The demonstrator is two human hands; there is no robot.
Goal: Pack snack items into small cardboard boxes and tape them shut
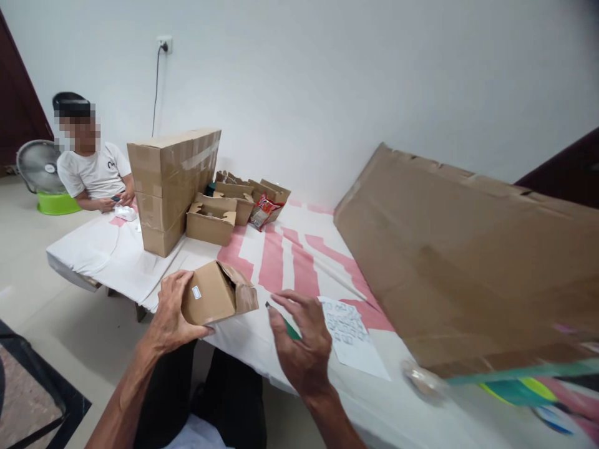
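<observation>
My left hand [175, 312] grips a small brown cardboard box [208, 293] by its left side and lower edge. This box is tilted above the near table edge, with a small white label on its face and loose, taped flaps at its right end. To its right, my right hand [304, 340] has thumb and fingers spread apart. Behind its thumb shows a slim green object [292, 332] with a dark tip; its kind is unclear, and I cannot tell whether the hand touches it. A paper sheet [353, 337] with drawn marks lies just right of this hand.
A tall taped carton [163, 187] and several open cardboard boxes [210, 227] stand at the back left, with a red packet [264, 212] among them. A large cardboard sheet [468, 262] leans at right. Across the table [93, 249] sits another person [96, 171].
</observation>
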